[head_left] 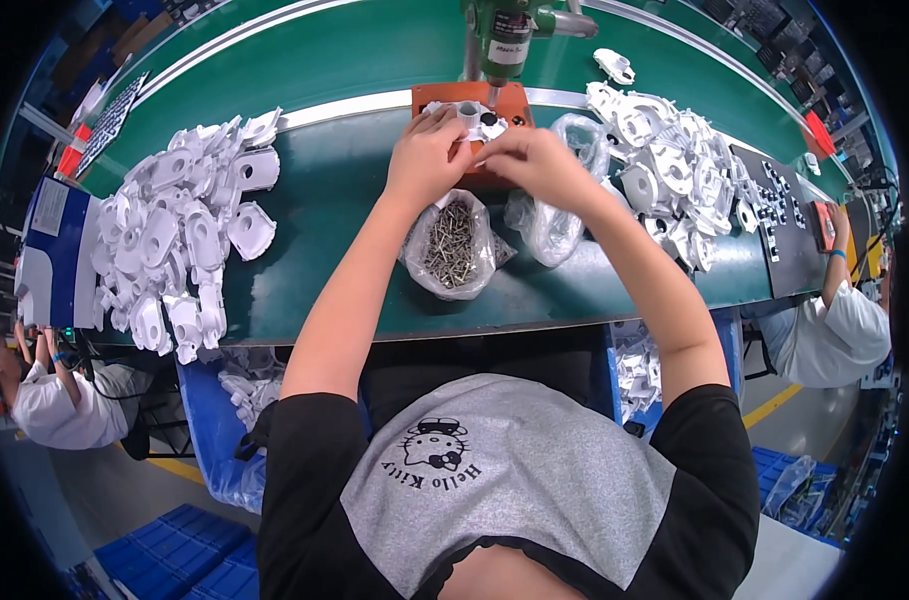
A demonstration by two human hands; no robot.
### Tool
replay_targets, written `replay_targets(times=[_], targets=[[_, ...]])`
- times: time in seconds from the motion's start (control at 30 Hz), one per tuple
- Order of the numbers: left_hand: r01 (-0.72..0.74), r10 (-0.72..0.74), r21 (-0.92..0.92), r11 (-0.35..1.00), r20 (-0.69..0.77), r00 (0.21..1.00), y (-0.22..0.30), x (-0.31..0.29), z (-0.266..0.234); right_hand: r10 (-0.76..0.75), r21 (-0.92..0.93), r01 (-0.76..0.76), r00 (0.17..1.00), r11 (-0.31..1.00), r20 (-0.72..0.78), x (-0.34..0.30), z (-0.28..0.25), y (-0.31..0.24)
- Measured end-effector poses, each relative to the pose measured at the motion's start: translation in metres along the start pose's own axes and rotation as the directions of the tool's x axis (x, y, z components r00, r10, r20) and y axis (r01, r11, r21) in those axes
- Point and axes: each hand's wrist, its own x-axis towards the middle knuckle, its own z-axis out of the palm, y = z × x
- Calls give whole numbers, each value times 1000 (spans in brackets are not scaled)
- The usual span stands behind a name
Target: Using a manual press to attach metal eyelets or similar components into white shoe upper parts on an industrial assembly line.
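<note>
White plastic housing (469,112): positioned on the orange fixture (513,98), directly in front of the spindle (495,96) of the green press (506,68), partly screened by fingers. Impossible to tell whether fully seated.

Surroundings, in descending size: green bench (325,200); left pile of white parts (165,235), similar in colour and moulding; right pile of white parts (675,170); clear plastic bag (553,235), crumpled; open bag (465,292) of metal fasteners (451,240), placed just below the fixture.

Left hand (433,150): laid over the near left side of the housing, fingers bent. Impossible to tell whether pinching the edge or merely steadying it. Right hand (540,163): poised at the near right side, thumb and forefinger drawn close together. Impossible to tell whether pinching a small piece.

Handling, by judgement: probably light and stiff, with smooth walls apt to slide under dry skin; unlikely to flex much, possibly brittle along thin edges. Take hold by the outer rim, at opposite sides. Keep clear of the spindle. Apply even, downward pressure; avoid levering on the tubular boss (468,108) or disturbing the dark round insert (489,118).
</note>
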Motion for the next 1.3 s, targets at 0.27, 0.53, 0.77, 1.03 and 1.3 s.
replay_targets(times=[0.27, 0.53, 0.77, 1.03, 1.3], targets=[[-17, 17, -1, 1000, -20, 1000, 3, 0, -3, 96, 5, -98, 953, 995, -287, 28, -22, 47], [-5, 5, 5, 1000, -14, 1000, 4, 0, -1, 61, -48, -89, 903, 995, -425, 48, -6, 68], [11, -11, 0, 1000, -1, 1000, 4, 0, -2, 44, -16, -56, 904, 998, -425, 51, 3, 67], [10, -10, 1, 1000, -7, 1000, 4, 0, -3, 18, -72, -53, 906, 996, -422, 50, 4, 66], [4, -5, -11, 1000, -16, 1000, 4, 1, -2, -234, -212, 168, 911, 963, -341, 31, 3, 68]])
